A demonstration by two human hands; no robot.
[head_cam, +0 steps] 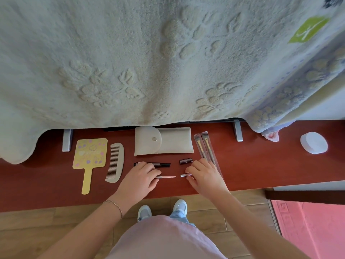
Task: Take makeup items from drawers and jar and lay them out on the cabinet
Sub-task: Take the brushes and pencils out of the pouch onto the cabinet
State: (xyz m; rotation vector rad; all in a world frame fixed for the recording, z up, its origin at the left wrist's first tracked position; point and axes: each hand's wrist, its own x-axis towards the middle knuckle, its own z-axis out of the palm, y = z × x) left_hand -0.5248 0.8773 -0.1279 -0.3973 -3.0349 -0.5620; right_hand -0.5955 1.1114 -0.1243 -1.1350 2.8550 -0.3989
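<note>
Nearest us, our left hand (139,177) pinches a slim pink liner (166,177) at its butt end, and our right hand (205,175) curls its fingers round the matching silver cap (184,175). Both pieces rest low on the red cabinet (252,171), lying left to right on one line, tip facing cap with a small gap between. We judge they go down there, below the black tube (161,164) and pouch (164,140).
</note>
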